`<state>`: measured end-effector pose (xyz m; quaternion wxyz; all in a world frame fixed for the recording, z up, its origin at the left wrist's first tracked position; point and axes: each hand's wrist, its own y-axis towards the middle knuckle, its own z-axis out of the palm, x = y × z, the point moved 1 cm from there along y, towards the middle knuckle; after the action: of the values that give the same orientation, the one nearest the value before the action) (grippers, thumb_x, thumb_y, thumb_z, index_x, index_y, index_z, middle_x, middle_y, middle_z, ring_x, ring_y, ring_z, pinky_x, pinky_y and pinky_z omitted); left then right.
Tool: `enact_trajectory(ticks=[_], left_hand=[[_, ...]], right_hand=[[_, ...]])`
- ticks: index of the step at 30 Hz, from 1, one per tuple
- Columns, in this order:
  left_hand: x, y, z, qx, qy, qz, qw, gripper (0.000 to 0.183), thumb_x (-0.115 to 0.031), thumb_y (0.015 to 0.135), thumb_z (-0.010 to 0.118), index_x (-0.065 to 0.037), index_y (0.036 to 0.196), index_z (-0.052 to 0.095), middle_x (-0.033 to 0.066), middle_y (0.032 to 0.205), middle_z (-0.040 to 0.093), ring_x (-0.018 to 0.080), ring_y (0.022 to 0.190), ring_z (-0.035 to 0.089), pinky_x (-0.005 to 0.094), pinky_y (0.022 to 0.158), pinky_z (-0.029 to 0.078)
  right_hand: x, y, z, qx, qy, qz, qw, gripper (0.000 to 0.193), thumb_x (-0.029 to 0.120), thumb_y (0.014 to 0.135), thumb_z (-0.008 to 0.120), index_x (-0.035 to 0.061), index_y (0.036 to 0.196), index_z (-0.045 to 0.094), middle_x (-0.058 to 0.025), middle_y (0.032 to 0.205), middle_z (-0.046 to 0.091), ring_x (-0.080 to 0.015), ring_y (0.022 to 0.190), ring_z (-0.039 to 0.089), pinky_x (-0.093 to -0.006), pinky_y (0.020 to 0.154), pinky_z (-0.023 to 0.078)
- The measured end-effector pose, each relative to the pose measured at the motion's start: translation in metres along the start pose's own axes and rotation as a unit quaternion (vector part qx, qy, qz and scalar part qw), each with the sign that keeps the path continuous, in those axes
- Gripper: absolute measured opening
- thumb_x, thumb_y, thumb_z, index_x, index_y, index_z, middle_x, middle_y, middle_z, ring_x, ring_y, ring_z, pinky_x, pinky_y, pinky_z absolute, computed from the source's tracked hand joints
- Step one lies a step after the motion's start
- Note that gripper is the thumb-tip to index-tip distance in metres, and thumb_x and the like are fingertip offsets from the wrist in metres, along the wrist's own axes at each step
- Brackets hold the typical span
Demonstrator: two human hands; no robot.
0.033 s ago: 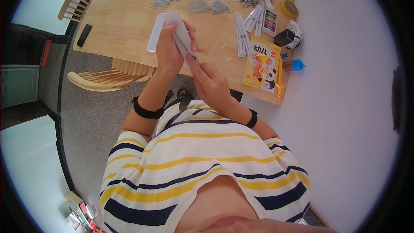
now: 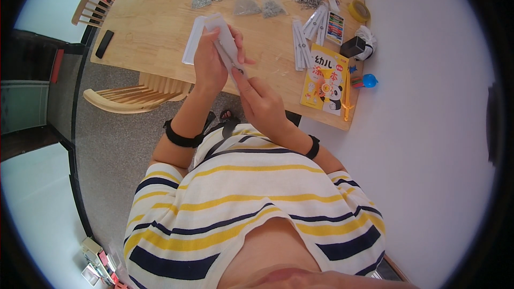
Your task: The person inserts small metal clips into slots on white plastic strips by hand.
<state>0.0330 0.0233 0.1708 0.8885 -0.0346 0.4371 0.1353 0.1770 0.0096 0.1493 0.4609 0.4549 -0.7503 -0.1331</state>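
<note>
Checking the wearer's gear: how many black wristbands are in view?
2: one black wristband around the left forearm, another around the right forearm. No others show.

I find moderate, diffuse light over the tabletop [image 2: 155, 21], with faint soft shadows and small glints on the plastic bags [image 2: 247, 6]; its source cannot be determined. The right-hand wall [image 2: 428, 101] reads pale and bluish, and the white piece [image 2: 228, 44] in the left hand [image 2: 210, 69] shows little surface detail. Straight edges bow toward a black circular rim, where definition softens.
</note>
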Motion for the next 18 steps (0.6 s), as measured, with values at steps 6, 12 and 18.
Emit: enact_trajectory(ticks=[6, 12, 18], left_hand=[[-0.005, 0.006, -0.003, -0.032, -0.013, -0.012, 0.999, 0.026, -0.028, 0.092, 0.039, -0.002, 0.093, 0.046, 0.0085, 0.078, 0.051, 0.0176, 0.065, 0.057, 0.0419, 0.074, 0.054], [-0.021, 0.015, -0.005, -0.073, 0.0, 0.04, 0.997, 0.018, -0.015, 0.093, 0.045, -0.001, 0.106, 0.044, 0.0188, 0.1, 0.06, 0.0276, 0.088, 0.062, 0.0394, 0.08, 0.053], [-0.029, 0.016, -0.001, -0.087, 0.001, 0.041, 0.995, 0.027, -0.018, 0.093, 0.046, -0.002, 0.115, 0.046, 0.0191, 0.104, 0.06, 0.027, 0.089, 0.063, 0.0397, 0.08, 0.052]], right_hand=[[-0.001, -0.001, -0.001, 0.016, -0.015, 0.016, 1.0, 0.047, -0.007, 0.075, 0.056, 0.0028, 0.121, 0.052, -0.0116, 0.075, 0.053, -0.0267, 0.06, 0.053, -0.0325, 0.054, 0.045], [-0.004, -0.004, -0.001, 0.04, -0.033, 0.01, 0.999, 0.055, -0.005, 0.071, 0.057, 0.0034, 0.125, 0.049, -0.0094, 0.079, 0.054, -0.0243, 0.063, 0.054, -0.0317, 0.055, 0.047], [-0.009, -0.008, 0.004, -0.023, 0.041, 0.06, 0.997, 0.036, -0.001, 0.078, 0.059, 0.005, 0.113, 0.055, -0.0139, 0.081, 0.059, -0.0289, 0.067, 0.058, -0.0333, 0.055, 0.047]])
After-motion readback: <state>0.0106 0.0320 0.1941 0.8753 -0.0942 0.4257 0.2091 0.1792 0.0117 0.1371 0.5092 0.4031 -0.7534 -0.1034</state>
